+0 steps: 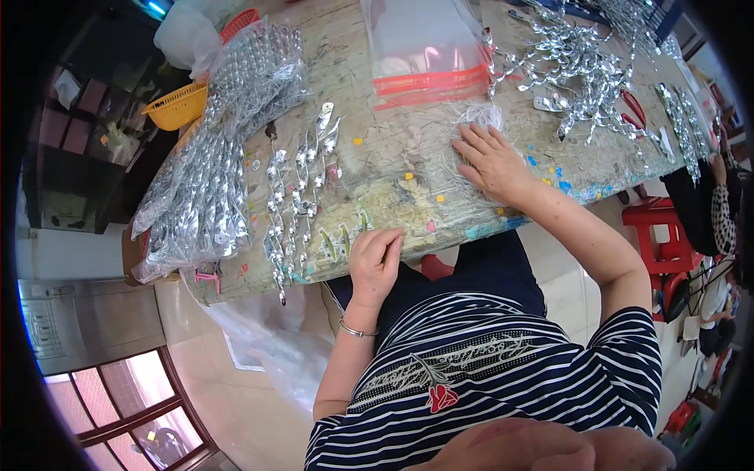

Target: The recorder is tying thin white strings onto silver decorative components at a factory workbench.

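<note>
My right hand (496, 163) lies on the worktable with fingers stretched out, touching a loose tangle of fine white thread (481, 118). Close to the table's front edge, my left hand (375, 265) is closed, thumb against curled fingers; whatever it may hold is too small to see. Beside it on the left lie a few short green strips (336, 242). Farther left, several shiny silver twisted strands (301, 188) are laid out lengthwise. Beyond the thread is a stack of clear plastic bags (428, 47) with red bands.
Plastic-wrapped silver strands (196, 180) are piled at the left, near a yellow basket (177, 106). A heap of loose silver strands (585, 82) and a red-handled tool (633, 110) lie at the right. Past the right edge stand red stools (660, 235) and another person (703, 204).
</note>
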